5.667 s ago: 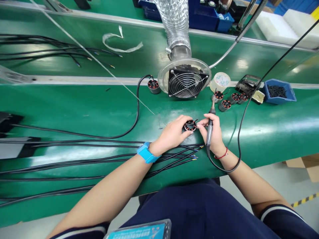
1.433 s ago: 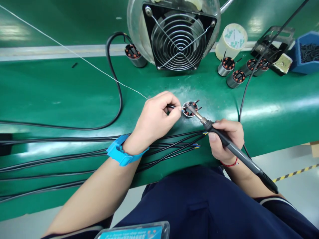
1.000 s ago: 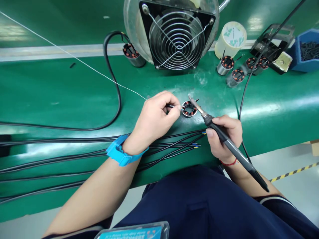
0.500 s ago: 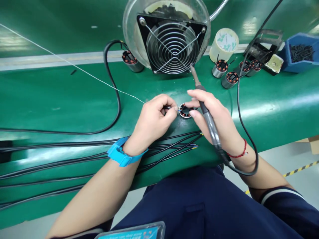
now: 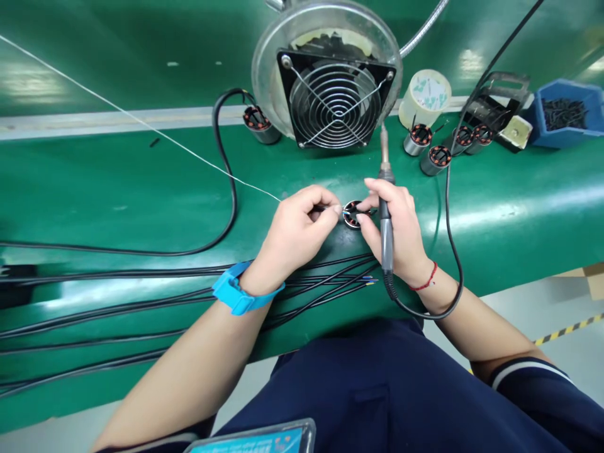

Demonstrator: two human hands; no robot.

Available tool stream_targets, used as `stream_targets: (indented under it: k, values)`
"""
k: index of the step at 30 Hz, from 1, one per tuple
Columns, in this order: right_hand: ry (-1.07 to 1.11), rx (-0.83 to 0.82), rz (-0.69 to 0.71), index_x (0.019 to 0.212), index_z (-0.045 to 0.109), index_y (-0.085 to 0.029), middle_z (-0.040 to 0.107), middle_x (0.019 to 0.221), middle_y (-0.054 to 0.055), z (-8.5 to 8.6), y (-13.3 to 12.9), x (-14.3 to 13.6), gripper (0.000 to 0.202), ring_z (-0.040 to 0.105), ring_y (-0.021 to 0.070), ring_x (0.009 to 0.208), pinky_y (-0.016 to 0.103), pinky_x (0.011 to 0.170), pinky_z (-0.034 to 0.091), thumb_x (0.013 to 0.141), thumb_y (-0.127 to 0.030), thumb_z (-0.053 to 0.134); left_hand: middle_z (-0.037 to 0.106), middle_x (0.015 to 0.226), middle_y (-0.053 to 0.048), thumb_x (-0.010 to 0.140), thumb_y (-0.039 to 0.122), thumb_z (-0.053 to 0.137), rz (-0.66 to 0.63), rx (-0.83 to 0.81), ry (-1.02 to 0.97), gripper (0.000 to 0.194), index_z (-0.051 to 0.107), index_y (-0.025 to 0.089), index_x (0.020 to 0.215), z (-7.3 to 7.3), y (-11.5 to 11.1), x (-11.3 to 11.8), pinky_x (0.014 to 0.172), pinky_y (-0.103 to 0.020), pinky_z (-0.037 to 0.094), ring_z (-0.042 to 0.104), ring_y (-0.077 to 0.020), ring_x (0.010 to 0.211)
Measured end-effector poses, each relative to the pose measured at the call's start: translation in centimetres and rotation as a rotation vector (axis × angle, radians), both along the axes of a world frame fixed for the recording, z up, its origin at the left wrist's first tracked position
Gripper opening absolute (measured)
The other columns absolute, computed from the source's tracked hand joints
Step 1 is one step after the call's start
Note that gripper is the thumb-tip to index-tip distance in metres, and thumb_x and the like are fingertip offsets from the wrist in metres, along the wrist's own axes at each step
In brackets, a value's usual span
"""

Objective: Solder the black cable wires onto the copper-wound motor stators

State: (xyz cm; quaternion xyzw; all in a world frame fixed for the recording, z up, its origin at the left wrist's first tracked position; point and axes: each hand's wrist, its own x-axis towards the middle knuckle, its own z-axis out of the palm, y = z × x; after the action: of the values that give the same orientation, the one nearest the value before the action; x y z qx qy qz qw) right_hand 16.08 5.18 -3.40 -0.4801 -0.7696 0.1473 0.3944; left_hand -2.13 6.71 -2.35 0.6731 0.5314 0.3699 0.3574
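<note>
1. Left hand [image 5: 299, 229]: thumb and finger pinching black cable [image 5: 321, 208] at the ring's left edge.
2. Right hand [image 5: 403, 226]: gripping soldering iron [image 5: 387, 242], tip up — thumb and fingertip at ring's right; contact unclear.
3. Ring [image 5: 352, 223] on my worktop [image 5: 179, 189], between both hands.

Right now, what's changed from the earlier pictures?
Over the last second, the grey-and-black soldering iron's tip swung up and away from the round metal-rimmed ring; the right hand's fingers moved in to the ring. Since the first picture, the left hand released the ring and took a thin black cable. Right hand's hold on iron: unchanged.
</note>
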Motion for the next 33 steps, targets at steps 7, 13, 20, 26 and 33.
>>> stream_targets:
  k: [7,13,20,26,33]
  values:
    - [0.027,0.054,0.015,0.129,0.05,-0.027,0.073,0.087,-0.001,-0.1,-0.2,-0.7,0.037,0.062,0.0226,0.092,0.04,0.092,0.045,0.094,-0.019,0.055,0.064,0.08,-0.001,0.086,0.024,0.056,-0.054,0.036,-0.029,0.011,0.065,0.019,0.084,0.2,-0.1,-0.5,0.07,-0.029,0.048,0.058,-0.0152,0.074]
    - [-0.034,0.1,-0.023,0.131,0.049,-0.028,0.071,0.087,-0.001,0.0,-0.1,-0.4,0.039,0.059,0.0231,0.092,0.041,0.092,0.041,0.093,-0.018,0.053,0.062,0.078,-0.001,0.089,0.021,0.054,-0.129,0.139,0.107,0.01,0.06,0.021,0.082,0.8,-0.1,-0.7,0.07,-0.03,0.047,0.056,-0.0162,0.074]
    - [-0.285,0.213,-0.025,0.127,0.055,-0.026,0.065,0.083,0.001,0.7,-0.8,-1.1,0.034,0.054,0.0232,0.089,0.04,0.091,0.039,0.096,-0.015,0.048,0.059,0.081,-0.002,0.091,0.013,0.05,-0.099,0.274,0.22,0.015,0.052,0.022,0.078,0.8,-0.8,0.0,0.072,-0.03,0.048,0.057,-0.0176,0.078]
    - [-0.118,0.091,0.046,0.13,0.052,-0.025,0.071,0.087,-0.001,0.5,-0.7,-0.9,0.035,0.058,0.0225,0.09,0.039,0.089,0.04,0.095,-0.023,0.054,0.059,0.074,0.001,0.088,0.02,0.053,-0.022,0.073,0.085,0.009,0.053,0.021,0.08,0.4,-0.6,0.2,0.064,-0.027,0.045,0.054,-0.0149,0.068]
    - [0.015,0.07,0.008,0.131,0.049,-0.027,0.071,0.088,-0.002,-0.3,0.1,0.3,0.044,0.062,0.0221,0.092,0.04,0.092,0.043,0.089,-0.016,0.056,0.06,0.071,0.002,0.087,0.024,0.054,-0.063,-0.078,-0.062,0.007,0.057,0.02,0.082,0.3,-0.3,-0.2,0.056,-0.025,0.042,0.05,-0.0124,0.059]
